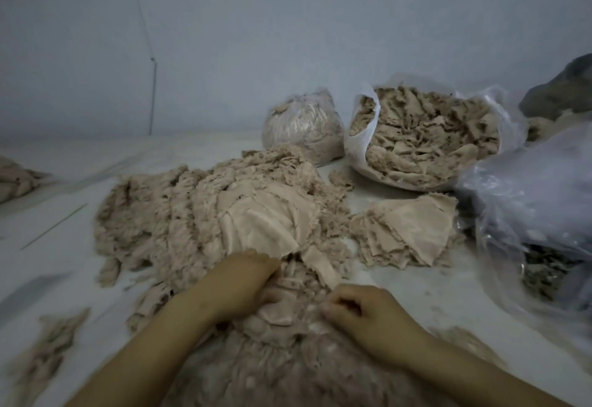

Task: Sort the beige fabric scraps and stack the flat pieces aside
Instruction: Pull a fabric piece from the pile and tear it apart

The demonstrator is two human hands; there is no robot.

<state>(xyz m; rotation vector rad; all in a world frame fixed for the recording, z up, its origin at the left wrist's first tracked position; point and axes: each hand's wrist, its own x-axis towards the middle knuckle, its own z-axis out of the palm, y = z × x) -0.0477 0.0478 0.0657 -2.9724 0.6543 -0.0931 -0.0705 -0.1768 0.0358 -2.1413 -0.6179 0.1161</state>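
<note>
A big heap of beige fabric scraps [198, 214] covers the middle of the white surface and runs down to the frame's bottom edge. To its right lies a low stack of flat beige pieces [413, 230]. My left hand [237, 285] lies on the near part of the heap, its fingers bent down into the scraps. My right hand [368, 313] is curled and pinches a scrap [278, 313] at the heap's near edge. The frame is blurred, so the exact hold of my left hand is unclear.
An open white plastic bag [362, 137] full of scraps stands at the back right, a tied clear bag of scraps [301, 124] next to it. Crumpled clear plastic bags [528, 201] lie along the right edge. Small scrap piles lie at the near left [48, 349] and far left [16, 179].
</note>
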